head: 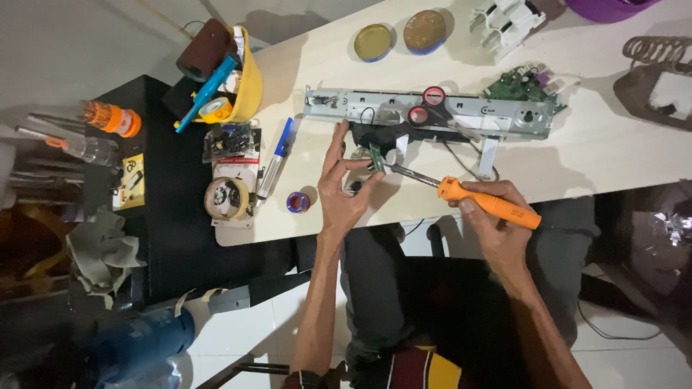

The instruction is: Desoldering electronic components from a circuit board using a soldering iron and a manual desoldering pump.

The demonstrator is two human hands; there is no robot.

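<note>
A pale table (620, 155) is seen from above, and on it a long grey metal frame (404, 109) is laid crosswise, with a green circuit board (520, 85) fixed at its right end and 2 red-rimmed round parts seen near its middle. At the table's left corner a yellow hard hat (249, 83) is stuffed with tools. 2 round tin lids (400, 36) are set at the far edge. A roll of tape (226, 197) is placed on a black stand left of the table, and a blue marker pen (276, 160) is laid on the table's left part.

An orange-handled soldering iron (484, 202) is grasped in the right hand (497, 227), fingers clenched round the handle, and its metal tip is pointed left toward a small green board (376, 157). That small board is pinched between thumb and forefinger of the left hand (342, 191), just in front of the metal frame, the other fingers being spread upward. A small blue solder spool (298, 202) is set just left of the left hand
</note>
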